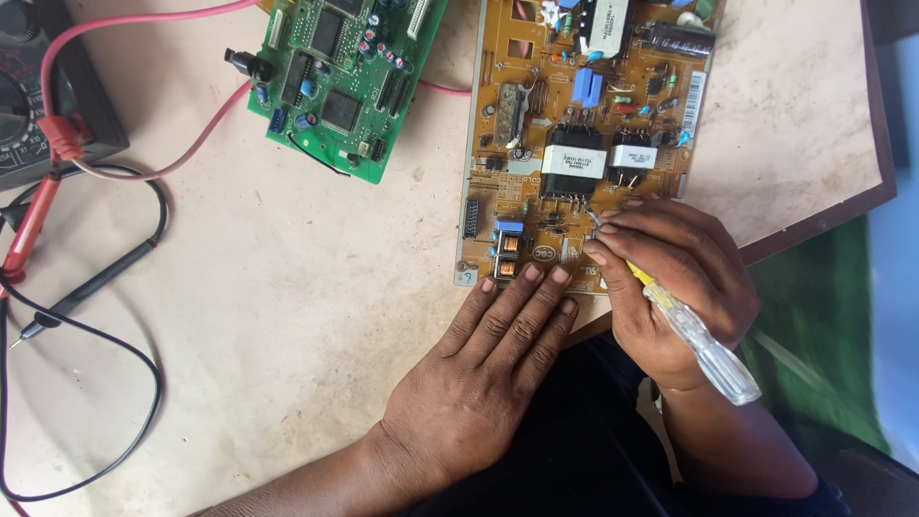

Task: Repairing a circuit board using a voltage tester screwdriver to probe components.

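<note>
Hands at work on a circuit board, seen from above on a pale, scuffed table [287, 287]. The right hand [675, 278], in the lower right of the frame, is closed in a pen-like pinch around a screwdriver [684, 330] with a clear plastic handle and a yellow band; the handle slants down and to the right out of the fist, and the metal tip touches the lower part of a tan power board [574, 124]. That board fills the upper middle-right of the frame and carries black-and-white transformers, blue parts and a dark cylinder-shaped capacitor near its top edge. The left hand [488, 364], in the lower centre, lies flat and open, holding nothing, with its fingertips resting on the bottom edge of the tan board, just beside the right hand. A smaller green circuit board [345, 81] sits tilted in the upper centre-left, apart from the tan one. In the upper left corner is a dark multimeter [38, 86], partly cut off. A red test probe [29, 230] and a black test probe [91, 282] lie along the left side, their red and black leads looping across the table.
</note>
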